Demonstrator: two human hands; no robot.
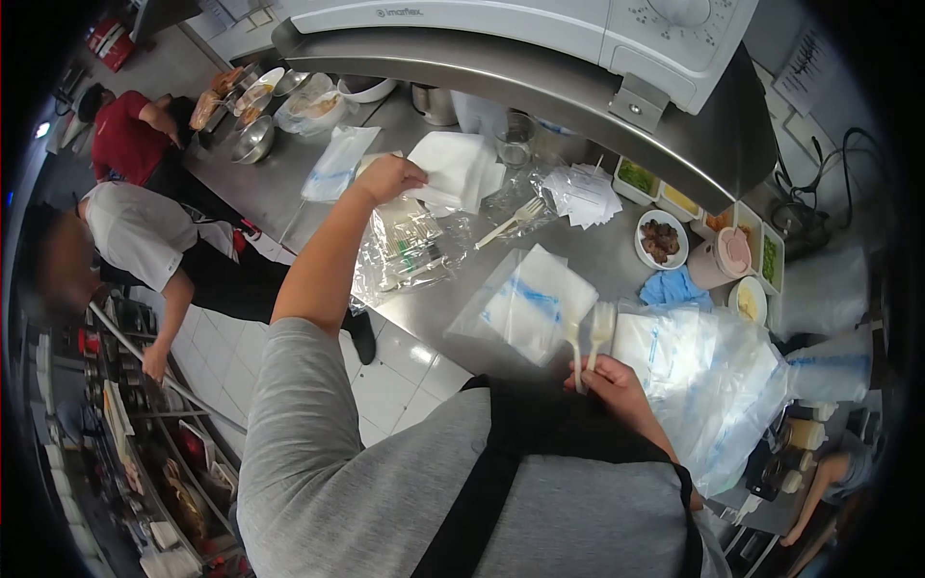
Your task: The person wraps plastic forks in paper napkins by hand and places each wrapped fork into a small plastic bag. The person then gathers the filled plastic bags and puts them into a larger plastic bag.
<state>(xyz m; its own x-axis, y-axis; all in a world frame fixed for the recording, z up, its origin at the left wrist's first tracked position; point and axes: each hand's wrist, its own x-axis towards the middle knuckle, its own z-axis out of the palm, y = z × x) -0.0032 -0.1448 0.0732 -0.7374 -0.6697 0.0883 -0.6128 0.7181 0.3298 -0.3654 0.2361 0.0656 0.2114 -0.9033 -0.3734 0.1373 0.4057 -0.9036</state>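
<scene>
My left hand (390, 177) reaches across the steel counter, its fingertips closed on the edge of a stack of white paper napkins (451, 166). Below it lies a clear plastic bag of wrapped cutlery (409, 246). Near my body, my right hand (617, 383) is closed around the handles of two pale plastic forks (601, 329), tines pointing up. Just beyond them, a white napkin in a clear bag with blue print (540, 294) lies on the counter. Another fork (511, 222) rests on clear wrap between my hands.
White paper slips (583, 193) lie near tubs of chopped food (638, 179) and a bowl of dark meat pieces (661, 240). Plastic bags (699, 376) are piled at right. A steel shelf (520, 72) overhangs the counter. Two people stand at left, one in a white shirt (145, 231).
</scene>
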